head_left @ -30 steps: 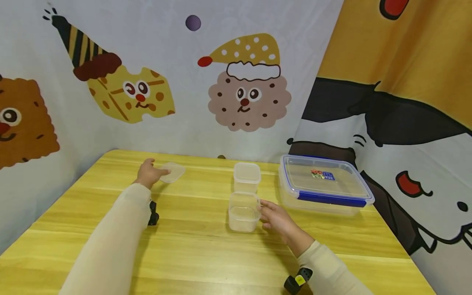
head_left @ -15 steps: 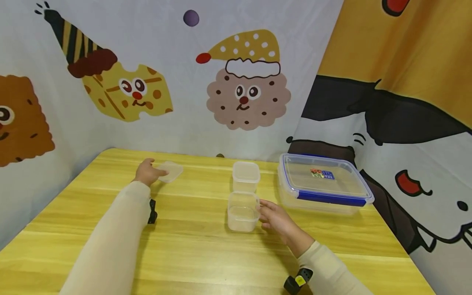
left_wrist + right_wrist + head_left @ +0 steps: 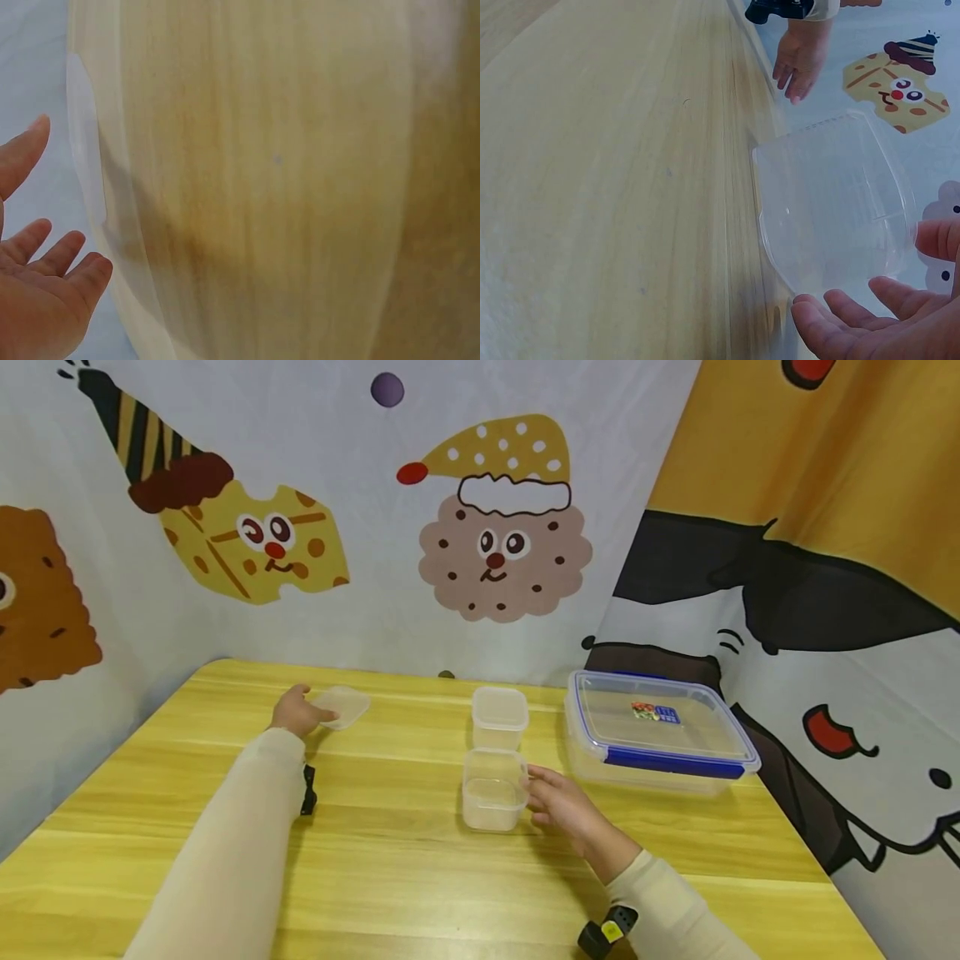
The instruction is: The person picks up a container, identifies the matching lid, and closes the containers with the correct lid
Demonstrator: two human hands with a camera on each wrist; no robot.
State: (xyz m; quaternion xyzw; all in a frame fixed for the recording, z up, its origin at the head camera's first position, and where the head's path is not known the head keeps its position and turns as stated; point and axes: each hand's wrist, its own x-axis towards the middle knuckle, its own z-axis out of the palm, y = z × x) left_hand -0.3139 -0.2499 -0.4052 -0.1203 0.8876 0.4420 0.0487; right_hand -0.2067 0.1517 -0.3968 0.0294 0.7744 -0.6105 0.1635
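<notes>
In the head view my left hand (image 3: 296, 712) is at the table's far left, beside a flat translucent square lid (image 3: 343, 707). The left wrist view shows that hand's thumb and fingers spread apart, with the lid (image 3: 87, 139) lying on the table beyond them. A small clear plastic container (image 3: 495, 810), open at the top, stands upright near the middle. My right hand (image 3: 562, 810) is at its right side, fingers loosely extended. In the right wrist view the thumb (image 3: 936, 238) and fingertips are close against the container (image 3: 832, 210); firm contact cannot be judged.
Directly behind the open container stands a second small container (image 3: 500, 718) with a frosted top. A large clear food box (image 3: 663, 731) with a blue-clipped lid sits at the back right. Cartoon-printed cloth (image 3: 375, 635) hangs along the table's far edge.
The head view has shifted slightly, so the scene sits a little further left and higher. Both hands, the lid and the containers keep their places on the table.
</notes>
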